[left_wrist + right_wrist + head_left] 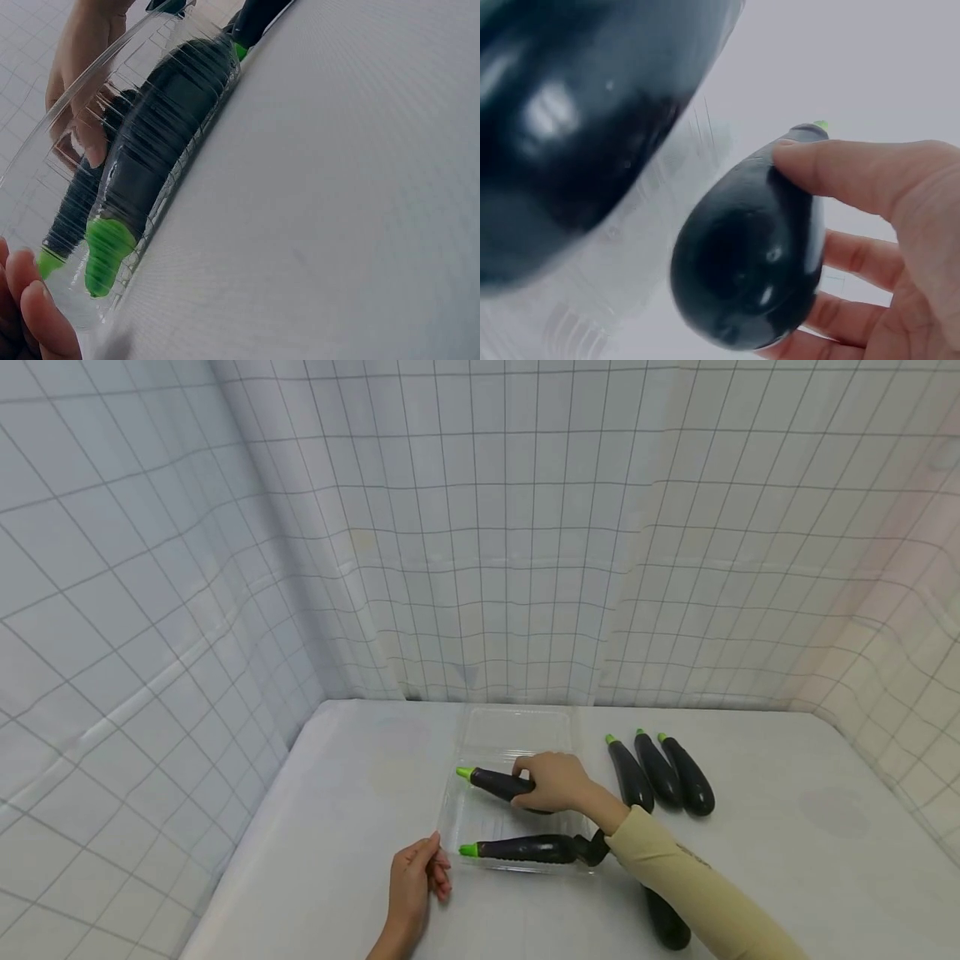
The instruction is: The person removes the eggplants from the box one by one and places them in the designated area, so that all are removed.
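My right hand [553,782] grips a dark eggplant with a bright green stem [498,783] over a clear plastic box [480,822]. In the right wrist view, the thumb lies on one side of this eggplant [742,247] and fingers on the other. A second eggplant [525,849] lies along the box's near side, its green stem [106,255] pointing left. My left hand [411,881] rests by the box's near left corner, fingers loosely curled and holding nothing. Whether its fingertips touch the box wall is unclear.
The box's lid [519,728] lies folded open at the back. Three eggplants [660,772] lie side by side to the right. Another eggplant [666,918] is partly hidden under the right sleeve [697,885]. White gridded curtains [510,527] surround the white table [360,777].
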Demonstrator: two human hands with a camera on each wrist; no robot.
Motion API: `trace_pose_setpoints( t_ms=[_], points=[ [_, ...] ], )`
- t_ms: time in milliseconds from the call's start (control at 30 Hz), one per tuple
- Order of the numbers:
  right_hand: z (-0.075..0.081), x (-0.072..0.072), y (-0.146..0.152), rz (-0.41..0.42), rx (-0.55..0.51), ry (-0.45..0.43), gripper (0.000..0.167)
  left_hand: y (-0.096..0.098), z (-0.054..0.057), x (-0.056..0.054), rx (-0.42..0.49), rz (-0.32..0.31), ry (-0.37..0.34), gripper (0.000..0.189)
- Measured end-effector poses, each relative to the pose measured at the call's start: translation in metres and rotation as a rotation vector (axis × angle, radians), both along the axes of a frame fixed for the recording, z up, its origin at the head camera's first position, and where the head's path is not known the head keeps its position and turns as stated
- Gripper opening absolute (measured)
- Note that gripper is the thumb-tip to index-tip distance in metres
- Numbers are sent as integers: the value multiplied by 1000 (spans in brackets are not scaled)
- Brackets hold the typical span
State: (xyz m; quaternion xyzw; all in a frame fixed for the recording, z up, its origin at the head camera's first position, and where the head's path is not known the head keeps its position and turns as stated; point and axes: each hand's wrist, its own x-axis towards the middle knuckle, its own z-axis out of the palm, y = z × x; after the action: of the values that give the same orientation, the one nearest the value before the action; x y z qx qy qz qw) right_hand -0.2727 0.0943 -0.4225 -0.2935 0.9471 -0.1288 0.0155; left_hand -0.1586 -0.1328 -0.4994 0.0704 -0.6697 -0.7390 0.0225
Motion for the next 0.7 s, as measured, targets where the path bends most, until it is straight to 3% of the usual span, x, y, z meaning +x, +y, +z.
trace_pose_setpoints(
  t_ms=[700],
  points=[
    [13, 11, 17, -67, -290, 128, 39, 1, -1, 0, 35, 12, 1, 47]
  ],
)
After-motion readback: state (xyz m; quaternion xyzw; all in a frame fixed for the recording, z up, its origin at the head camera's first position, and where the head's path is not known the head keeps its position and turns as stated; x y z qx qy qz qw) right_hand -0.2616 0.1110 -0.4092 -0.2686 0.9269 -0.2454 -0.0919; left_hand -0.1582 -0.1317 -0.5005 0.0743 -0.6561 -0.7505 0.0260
